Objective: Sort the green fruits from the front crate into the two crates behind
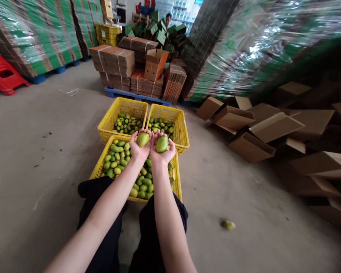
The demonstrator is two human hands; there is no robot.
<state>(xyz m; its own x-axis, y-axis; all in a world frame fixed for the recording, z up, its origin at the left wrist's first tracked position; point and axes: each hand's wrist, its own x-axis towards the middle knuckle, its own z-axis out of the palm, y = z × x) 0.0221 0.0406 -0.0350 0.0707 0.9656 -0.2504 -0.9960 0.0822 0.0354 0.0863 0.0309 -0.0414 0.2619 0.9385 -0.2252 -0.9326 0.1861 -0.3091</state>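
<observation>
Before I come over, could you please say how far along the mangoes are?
Seemingly done: mangoes lie in the far-left crate and the far-right crate, neither full. In hand: the left hand cups a yellow-green mango and the right hand a greener mango, above the near crate. Probably remaining: the many mangoes in the near crate, though one picture can't confirm which way fruit is moving.

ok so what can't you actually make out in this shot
All in the head view:
- left fruit: underside, hidden by the left hand
- right fruit: underside, hidden by the right hand
- near crate: some contents, hidden by the hands and arms
- small item on the floor: too blurred to identify surely
- red stool: cut off by the left edge
- person at the back: body mostly hidden by green boxes
</observation>
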